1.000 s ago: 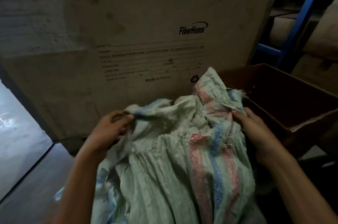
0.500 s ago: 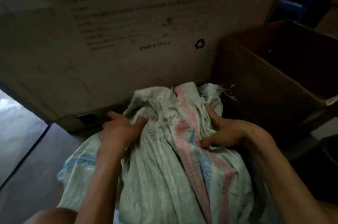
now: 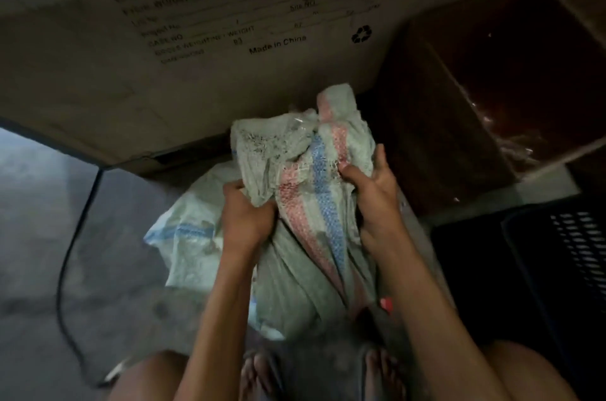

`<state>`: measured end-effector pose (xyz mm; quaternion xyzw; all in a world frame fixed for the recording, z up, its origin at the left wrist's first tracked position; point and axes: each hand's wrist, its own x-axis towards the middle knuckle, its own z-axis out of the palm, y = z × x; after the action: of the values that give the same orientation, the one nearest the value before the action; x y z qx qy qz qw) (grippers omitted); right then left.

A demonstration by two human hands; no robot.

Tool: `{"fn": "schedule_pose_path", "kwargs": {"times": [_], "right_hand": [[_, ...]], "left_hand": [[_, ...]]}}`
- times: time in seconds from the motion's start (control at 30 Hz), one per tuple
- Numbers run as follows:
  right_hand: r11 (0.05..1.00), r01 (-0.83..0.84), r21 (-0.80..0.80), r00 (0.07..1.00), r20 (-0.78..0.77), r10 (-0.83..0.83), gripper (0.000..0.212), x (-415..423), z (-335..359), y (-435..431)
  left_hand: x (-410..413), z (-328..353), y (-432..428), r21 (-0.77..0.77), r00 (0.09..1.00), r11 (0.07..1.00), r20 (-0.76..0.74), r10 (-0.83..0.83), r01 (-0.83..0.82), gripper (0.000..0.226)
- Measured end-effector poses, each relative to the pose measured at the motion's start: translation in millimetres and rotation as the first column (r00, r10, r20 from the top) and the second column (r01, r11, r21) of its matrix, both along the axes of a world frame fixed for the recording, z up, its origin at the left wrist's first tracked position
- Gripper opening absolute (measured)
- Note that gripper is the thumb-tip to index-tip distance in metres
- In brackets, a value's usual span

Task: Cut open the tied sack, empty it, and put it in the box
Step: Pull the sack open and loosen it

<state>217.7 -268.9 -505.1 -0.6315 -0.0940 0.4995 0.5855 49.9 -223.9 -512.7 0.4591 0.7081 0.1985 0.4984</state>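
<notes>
- Dim concrete floor [image 3: 42, 236], grey and dusty, with a black cable [image 3: 64, 269] running across it on the left.
- Big cardboard carton [image 3: 131, 72] stands at the back, printed side facing the person – "Made in China" and a recycling mark are readable, the rest is blurred.
- Brown box [image 3: 485, 125] sits open-topped at the right, just beside the carton; its inside is dark.
- Dark slotted crate [image 3: 577, 256] is near the right edge, below the brown box.
- Sack [image 3: 314, 210] – pale woven, with red and blue stripes – is bunched up on the floor between the carton and the person's feet [image 3: 262, 374], with its gathered top close to the carton's bottom edge. It is outside the brown box.
- Pale fabric with a blue band [image 3: 187, 236] spreads to the left under the bunch; cannot tell if it is the same sack.
- Left hand [image 3: 246, 217] has its fingers curled round a wad of the sack's cloth and grips it.
- Right hand [image 3: 377, 200] clamps the striped side, thumb pressed into the cloth and fingers wrapped round the far side.
- Small red object [image 3: 387, 304] shows by the right forearm, too blurred to identify.
</notes>
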Motion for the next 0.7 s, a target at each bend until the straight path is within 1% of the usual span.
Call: {"fn": "schedule_pose_path", "kwargs": {"times": [0.03, 0.07, 0.1, 0.13, 0.2, 0.23, 0.27, 0.3, 0.37, 0.4, 0.5, 0.53, 0.6, 0.63, 0.7], "right_hand": [[0.998, 0.027, -0.051, 0.998, -0.054, -0.030, 0.072, -4, 11, -15], [0.991, 0.053, -0.126, 0.992, -0.103, -0.066, 0.063, -9, 27, -35], [0.975, 0.079, -0.210, 0.982, -0.149, -0.112, 0.056, -16, 42, -58], [0.949, 0.097, -0.299, 0.964, -0.209, -0.165, 0.053, -24, 64, -82], [0.893, 0.115, -0.436, 0.911, -0.312, -0.270, 0.046, -51, 110, -130], [0.874, 0.106, -0.473, 0.898, -0.333, -0.289, 0.045, -67, 139, -149], [0.862, 0.108, -0.496, 0.887, -0.344, -0.309, 0.050, -84, 173, -162], [0.856, 0.127, -0.501, 0.883, -0.336, -0.328, 0.052, -101, 208, -173], [0.856, 0.195, -0.480, 0.873, -0.313, -0.374, 0.038, -124, 276, -182], [0.865, 0.217, -0.452, 0.875, -0.303, -0.377, 0.032, -131, 309, -180], [0.888, 0.276, -0.368, 0.890, -0.250, -0.381, 0.023, -139, 395, -156], [0.904, 0.288, -0.315, 0.907, -0.213, -0.363, 0.023, -141, 425, -145], [0.923, 0.310, -0.226, 0.924, -0.155, -0.348, 0.036, -142, 475, -128], [0.928, 0.320, -0.190, 0.922, -0.165, -0.352, 0.040, -142, 496, -125], [0.928, 0.341, -0.152, 0.913, -0.181, -0.366, 0.036, -143, 534, -136]], "left_hand": [[-2, 16, -15, -0.035, 0.998, 0.998, 0.030, 0.050, -0.049, 0.052], [-7, 31, -32, -0.097, 0.991, 0.992, 0.102, 0.088, -0.079, 0.046], [-12, 53, -51, -0.163, 0.976, 0.983, 0.183, 0.113, -0.084, 0.044], [-19, 76, -71, -0.202, 0.962, 0.976, 0.240, 0.129, -0.081, 0.047], [-30, 129, -108, -0.224, 0.966, 0.973, 0.237, 0.103, -0.049, 0.055], [-36, 158, -125, -0.221, 0.972, 0.975, 0.218, 0.088, -0.039, 0.055], [-41, 189, -140, -0.207, 0.973, 0.978, 0.217, 0.076, -0.030, 0.054], [-46, 223, -152, -0.183, 0.977, 0.983, 0.208, 0.054, -0.016, 0.052], [-55, 293, -162, -0.102, 0.982, 0.994, 0.187, -0.031, 0.051, 0.050], [-60, 324, -162, -0.052, 0.980, 0.994, 0.184, -0.082, 0.093, 0.049], [-68, 406, -137, 0.090, 0.970, 0.983, 0.170, -0.173, 0.160, 0.044], [-68, 426, -124, 0.132, 0.967, 0.976, 0.162, -0.195, 0.175, 0.042], [-74, 466, -101, 0.194, 0.968, 0.962, 0.126, -0.218, 0.191, 0.039], [-77, 486, -93, 0.231, 0.963, 0.949, 0.108, -0.246, 0.216, 0.037], [-83, 519, -89, 0.255, 0.947, 0.927, 0.093, -0.306, 0.275, 0.040]]}}
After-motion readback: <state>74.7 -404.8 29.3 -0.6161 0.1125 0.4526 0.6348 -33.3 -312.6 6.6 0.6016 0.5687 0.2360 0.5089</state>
